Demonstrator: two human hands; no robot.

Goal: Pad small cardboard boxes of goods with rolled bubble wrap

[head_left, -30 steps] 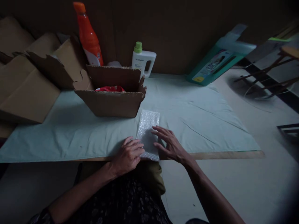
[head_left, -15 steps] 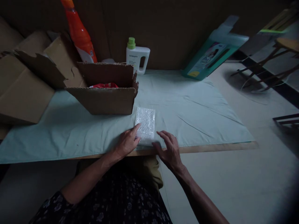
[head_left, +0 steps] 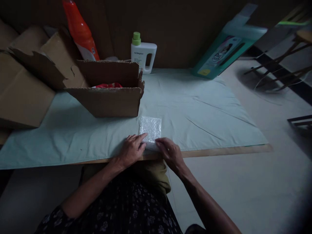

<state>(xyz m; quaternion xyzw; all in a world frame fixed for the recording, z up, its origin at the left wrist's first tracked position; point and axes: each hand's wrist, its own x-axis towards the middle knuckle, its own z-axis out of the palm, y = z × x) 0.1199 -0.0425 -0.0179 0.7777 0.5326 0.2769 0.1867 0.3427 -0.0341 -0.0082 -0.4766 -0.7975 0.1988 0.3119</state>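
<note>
A small, flat bubble wrap piece [head_left: 150,126] lies close to the table's front edge, its near end partly covered by my fingers. My left hand [head_left: 133,148] grips its near left side, the index finger stretched across the top and the thumb at the near edge. My right hand [head_left: 170,151] pinches the near right corner between thumb and fingers. Whether anything is wrapped inside, I cannot tell.
An open cardboard box [head_left: 114,102] with something red in it stands behind and left. More cartons [head_left: 21,94] fill the far left. Behind stand an orange-red bottle [head_left: 81,32], a white green-capped bottle [head_left: 142,52] and a large teal jug [head_left: 224,52]. A stool [head_left: 287,58] is at right.
My right hand has moved left onto the bubble wrap and closed on its near corner. The bubble wrap looks shorter at the near end. My left hand stays almost in place.
</note>
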